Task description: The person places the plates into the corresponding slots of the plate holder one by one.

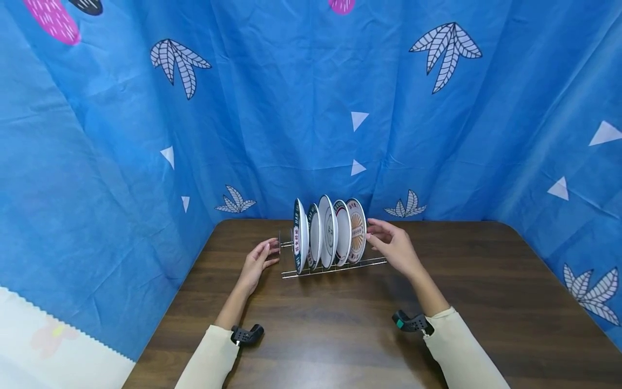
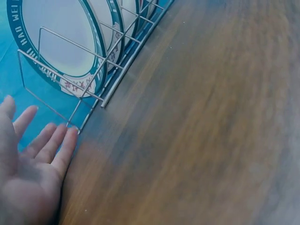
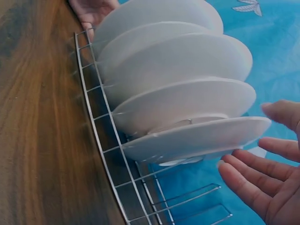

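Several patterned plates stand on edge in a wire dish rack; the leftmost plate has a dark green rim with lettering. At the rack's left end is my left hand, its fingers fairly straight and the fingertips at the wire corner. My right hand is beside the rightmost plate, which bears an orange fan pattern. Its fingers are extended and spread near that plate's edge, the thumb apart from it. Whether the fingertips touch the plate, I cannot tell. Neither hand holds anything.
Dark wooden table spreads under the rack and both arms. A blue curtain with leaf and triangle prints hangs behind and along the sides. Bare wire slots show at the rack's right end.
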A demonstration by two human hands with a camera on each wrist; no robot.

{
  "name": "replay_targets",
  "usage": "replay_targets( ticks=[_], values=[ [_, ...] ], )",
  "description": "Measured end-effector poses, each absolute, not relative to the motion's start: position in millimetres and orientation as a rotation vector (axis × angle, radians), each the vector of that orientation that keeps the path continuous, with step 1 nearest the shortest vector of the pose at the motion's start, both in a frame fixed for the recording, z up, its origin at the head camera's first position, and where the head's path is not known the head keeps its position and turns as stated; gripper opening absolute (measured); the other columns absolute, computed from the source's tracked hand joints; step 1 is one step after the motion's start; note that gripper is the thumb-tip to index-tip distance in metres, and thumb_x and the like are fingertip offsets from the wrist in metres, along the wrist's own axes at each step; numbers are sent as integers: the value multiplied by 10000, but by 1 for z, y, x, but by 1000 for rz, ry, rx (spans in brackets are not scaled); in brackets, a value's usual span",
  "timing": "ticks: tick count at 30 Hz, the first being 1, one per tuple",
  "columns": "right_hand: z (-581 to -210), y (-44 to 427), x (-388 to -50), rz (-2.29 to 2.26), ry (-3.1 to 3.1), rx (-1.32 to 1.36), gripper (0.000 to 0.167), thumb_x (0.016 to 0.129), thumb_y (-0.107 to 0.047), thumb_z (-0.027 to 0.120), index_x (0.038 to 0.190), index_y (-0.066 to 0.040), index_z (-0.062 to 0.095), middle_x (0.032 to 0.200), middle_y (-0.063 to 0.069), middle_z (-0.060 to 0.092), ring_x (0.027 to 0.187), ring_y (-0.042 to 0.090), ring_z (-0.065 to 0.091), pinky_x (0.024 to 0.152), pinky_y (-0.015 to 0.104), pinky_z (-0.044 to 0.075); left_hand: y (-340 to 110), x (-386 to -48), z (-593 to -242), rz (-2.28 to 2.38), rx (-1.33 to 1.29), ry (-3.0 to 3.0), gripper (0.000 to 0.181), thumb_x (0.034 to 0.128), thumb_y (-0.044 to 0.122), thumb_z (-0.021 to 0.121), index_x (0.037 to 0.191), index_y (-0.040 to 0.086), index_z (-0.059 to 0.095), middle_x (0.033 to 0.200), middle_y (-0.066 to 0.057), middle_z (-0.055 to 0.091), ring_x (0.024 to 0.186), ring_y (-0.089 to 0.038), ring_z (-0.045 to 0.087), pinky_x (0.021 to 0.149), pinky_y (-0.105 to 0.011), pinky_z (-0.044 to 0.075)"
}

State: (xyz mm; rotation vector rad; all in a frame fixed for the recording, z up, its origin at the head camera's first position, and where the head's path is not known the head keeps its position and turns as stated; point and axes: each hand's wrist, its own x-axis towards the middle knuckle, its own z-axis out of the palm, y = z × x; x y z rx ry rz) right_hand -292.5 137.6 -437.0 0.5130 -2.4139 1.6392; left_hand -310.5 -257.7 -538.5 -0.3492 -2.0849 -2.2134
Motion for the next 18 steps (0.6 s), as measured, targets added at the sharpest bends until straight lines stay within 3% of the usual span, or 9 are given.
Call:
replay_targets(
  ticks=[4,8,13,18],
  values=[
    [-441,133,-291,1637,-2440,534,496,963,-122,716,1417,-11,552,1208,235,686,1006,367,709,732,348,642,-257,-310,-537,-2227,-535,-2125,551,1138,345,229,1557,-4,308,1625,-245,262,1499,-397,249,1145,-599,363],
    [-442,129,-290,1642,-2448,521,521,959,-95,716,1429,22,524,1224,263,676,1029,385,703,725,349,642,-256,-310,-535,-2289,-685,-2111,589,1135,346,111,1584,-27,190,1642,-302,137,1521,-440,131,1170,-691,221],
    [-434,124,-283,1631,-2466,524,512,983,-51,666,1445,69,482,1257,310,643,1061,434,681,765,415,638,-255,-309,-534,-2303,-632,-2098,578,1134,348,116,1577,-9,214,1611,-332,186,1496,-465,182,1152,-708,250],
    [-423,122,-274,1622,-2462,565,491,1006,1,599,1458,108,439,1281,358,604,1066,503,653,807,516,614,-254,-309,-535,-2263,-498,-2103,608,1135,379,175,1528,-49,353,1527,-358,326,1417,-449,320,1136,-666,331]
  ],
)
